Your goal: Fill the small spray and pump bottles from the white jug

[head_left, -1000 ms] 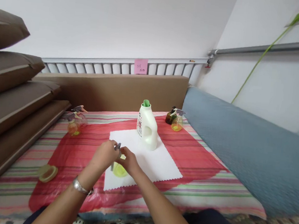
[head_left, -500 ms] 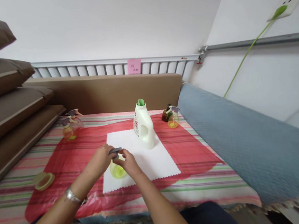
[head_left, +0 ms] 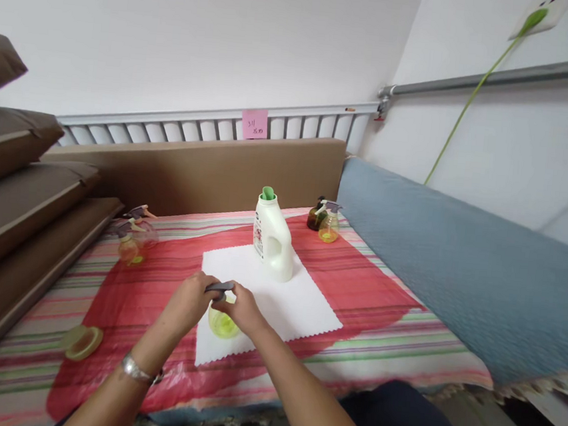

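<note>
A small see-through bottle [head_left: 224,324] with yellow-green colour at its base stands on a white scalloped-edge cloth [head_left: 299,311]. Over its neck is a grey spray head [head_left: 220,288]. My left hand [head_left: 195,299] is closed on the spray head from the left. On the right side, my right hand [head_left: 242,308] pinches the collar under it with thumb and fingers; the fingers partly hide the neck. Just behind the hands, a pale green detergent jug [head_left: 275,242] with a handle stands upright, its neck uncapped and a green spout insert showing.
A pale yellow-green lid [head_left: 84,343] lies at the front left. Spray bottles [head_left: 132,249] stand at the left, by a stack of brown cushions [head_left: 29,195]. At the back right are a dark pump bottle [head_left: 315,219] and a yellow spray bottle [head_left: 329,228]. A blue padded side [head_left: 450,262] borders the right.
Both hands stay at the spray head; its grey top has turned or shifted very slightly to the right. The bottle, jug and other things have not visibly moved.
</note>
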Available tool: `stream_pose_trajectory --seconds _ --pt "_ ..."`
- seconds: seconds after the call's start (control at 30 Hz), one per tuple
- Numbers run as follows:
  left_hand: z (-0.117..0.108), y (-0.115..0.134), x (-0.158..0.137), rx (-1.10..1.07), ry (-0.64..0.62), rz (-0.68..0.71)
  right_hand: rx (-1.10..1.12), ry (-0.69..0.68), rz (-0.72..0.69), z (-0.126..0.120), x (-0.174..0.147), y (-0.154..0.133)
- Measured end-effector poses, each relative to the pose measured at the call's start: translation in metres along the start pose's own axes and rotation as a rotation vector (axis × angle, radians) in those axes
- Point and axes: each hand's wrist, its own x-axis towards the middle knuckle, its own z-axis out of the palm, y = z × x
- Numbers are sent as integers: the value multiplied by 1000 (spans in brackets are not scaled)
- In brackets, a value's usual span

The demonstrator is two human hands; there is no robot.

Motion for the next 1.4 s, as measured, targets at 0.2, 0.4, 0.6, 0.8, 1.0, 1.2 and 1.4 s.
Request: stream_pose_trajectory --seconds 0.2,0.4,0.6,0.8,1.0,1.2,1.4 --pt "0 -1 1 -20 5 -11 -28 16 -16 2 1 -1" --pt "-1 1 2 -5 12 -2 -93 62 3 4 1 1" --pt "-2 1 3 5 9 -6 -108 52 -4 6 0 2" --pt "-2 0 3 -5 9 -9 -121 54 -3 8 0 -1" --pt "-1 -2 3 -14 16 -9 -187 151 54 11 -3 -3" --pt "-2 -4 1 -15 23 -7 -176 103 51 10 -3 -6" --pt "-3 -5 1 -30 16 -6 -181 65 54 9 -2 -7"
